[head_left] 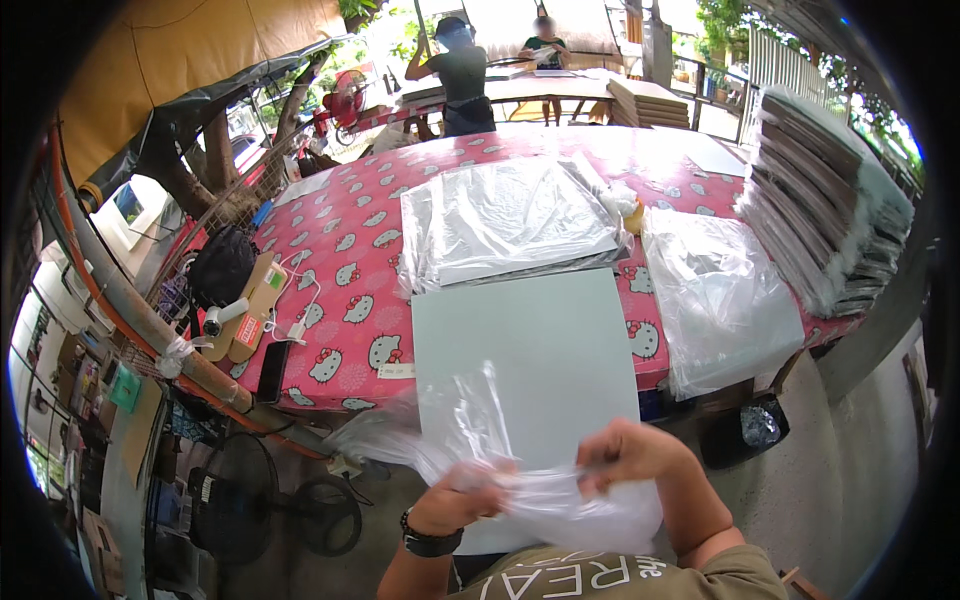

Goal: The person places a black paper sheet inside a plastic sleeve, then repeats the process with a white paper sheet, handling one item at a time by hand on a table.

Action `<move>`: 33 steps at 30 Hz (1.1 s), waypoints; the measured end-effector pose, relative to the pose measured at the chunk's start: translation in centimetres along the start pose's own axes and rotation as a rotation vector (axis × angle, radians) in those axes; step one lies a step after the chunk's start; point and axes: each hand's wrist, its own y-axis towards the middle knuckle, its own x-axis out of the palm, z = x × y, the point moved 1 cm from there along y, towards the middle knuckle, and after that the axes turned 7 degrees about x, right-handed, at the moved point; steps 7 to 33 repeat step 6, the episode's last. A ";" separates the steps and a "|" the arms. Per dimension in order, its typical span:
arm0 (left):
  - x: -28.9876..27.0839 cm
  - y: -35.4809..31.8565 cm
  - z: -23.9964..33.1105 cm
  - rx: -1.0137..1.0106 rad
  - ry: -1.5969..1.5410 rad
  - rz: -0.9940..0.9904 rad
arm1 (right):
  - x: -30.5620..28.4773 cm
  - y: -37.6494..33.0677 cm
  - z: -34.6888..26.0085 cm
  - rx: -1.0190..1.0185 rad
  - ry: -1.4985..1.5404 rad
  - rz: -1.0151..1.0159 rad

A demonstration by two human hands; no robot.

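Across the near edge of a large pale grey board (525,350) I hold a bunched clear plastic bag (580,515). My left hand (468,500), with a dark band on its wrist, is closed on the gathered plastic. My right hand (625,455) is curled at the bag's other side, its fingers pinched on the film and slightly blurred. Loose film trails leftward from my left hand over the board. The board lies flat, partly on the table and reaching toward my body. Beyond it is a stack of plastic-wrapped sheets (520,220).
The table wears a pink patterned cloth (365,260). More clear bags (715,300) lie at right, beside a tall wrapped stack (820,200). A phone (272,372), cardboard box (245,320) and black bag (223,265) sit at left. A fan (235,495) stands below. Two people work far back.
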 end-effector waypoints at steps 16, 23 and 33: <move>-4.6 -2.4 3.3 0.778 0.502 0.964 | -0.2 -2.3 8.4 -0.712 0.487 -0.451; -4.6 -2.4 3.3 0.778 0.502 0.964 | -0.2 -2.3 8.4 -0.712 0.487 -0.451; -4.6 -2.4 3.3 0.778 0.502 0.964 | -0.2 -2.3 8.4 -0.712 0.487 -0.451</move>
